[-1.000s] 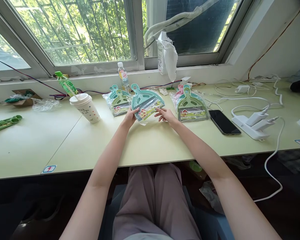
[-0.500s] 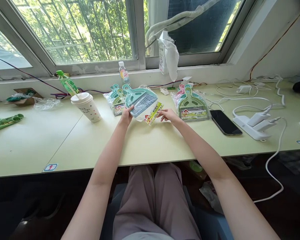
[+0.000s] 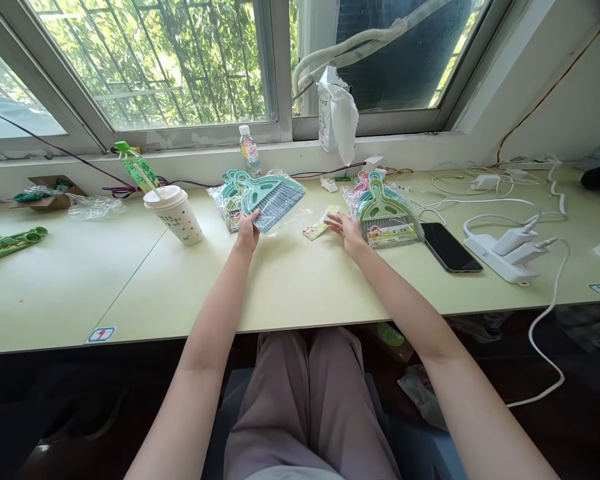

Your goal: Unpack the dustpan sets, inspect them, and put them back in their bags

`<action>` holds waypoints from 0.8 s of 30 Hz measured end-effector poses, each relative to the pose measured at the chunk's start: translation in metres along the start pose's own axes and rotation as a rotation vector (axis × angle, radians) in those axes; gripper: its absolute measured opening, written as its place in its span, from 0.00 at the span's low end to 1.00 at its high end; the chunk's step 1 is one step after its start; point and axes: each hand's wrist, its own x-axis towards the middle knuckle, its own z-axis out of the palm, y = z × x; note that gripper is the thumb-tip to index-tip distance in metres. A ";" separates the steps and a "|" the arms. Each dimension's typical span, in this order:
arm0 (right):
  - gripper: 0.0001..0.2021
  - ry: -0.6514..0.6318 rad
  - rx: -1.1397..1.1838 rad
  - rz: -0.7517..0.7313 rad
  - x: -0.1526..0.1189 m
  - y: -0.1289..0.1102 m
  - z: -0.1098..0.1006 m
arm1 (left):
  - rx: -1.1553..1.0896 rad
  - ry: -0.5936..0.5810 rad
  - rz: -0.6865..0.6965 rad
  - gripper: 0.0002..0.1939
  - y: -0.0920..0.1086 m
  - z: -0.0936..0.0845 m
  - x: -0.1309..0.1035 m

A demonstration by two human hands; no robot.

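My left hand [image 3: 249,230] grips a teal dustpan and brush set [image 3: 275,200] by its lower edge; clear plastic wrap hangs around it. Behind that set, another wrapped teal and green set [image 3: 231,207] lies on the table. My right hand [image 3: 347,232] has its fingers apart and holds nothing. Just beyond its fingertips is a yellow and white printed card [image 3: 320,225]; whether they still touch it I cannot tell. To the right of this hand lies a stack of wrapped green and pink dustpan sets [image 3: 387,212] with a printed label at the front.
A lidded paper cup [image 3: 175,215] with a straw stands left of my hands, near a green-capped bottle [image 3: 136,167]. A clear bottle [image 3: 250,152] is by the window. At right are a black phone [image 3: 451,247], a white power strip [image 3: 500,257] and loose cables.
My right hand has let go of the printed card, which now lies lower and flatter, and has moved slightly right with fingers spreading. My left hand has shifted a little left with the dustpan set.
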 end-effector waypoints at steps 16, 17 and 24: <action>0.14 -0.475 -0.237 -0.005 -0.025 0.004 0.024 | 0.013 -0.128 0.018 0.30 -0.022 0.040 -0.036; 0.14 -0.463 -0.215 0.008 -0.024 0.005 0.024 | 0.018 -0.139 0.017 0.30 -0.022 0.041 -0.039; 0.16 -0.281 -0.040 -0.060 -0.012 0.008 0.020 | 0.100 -0.266 0.012 0.28 -0.017 0.037 -0.039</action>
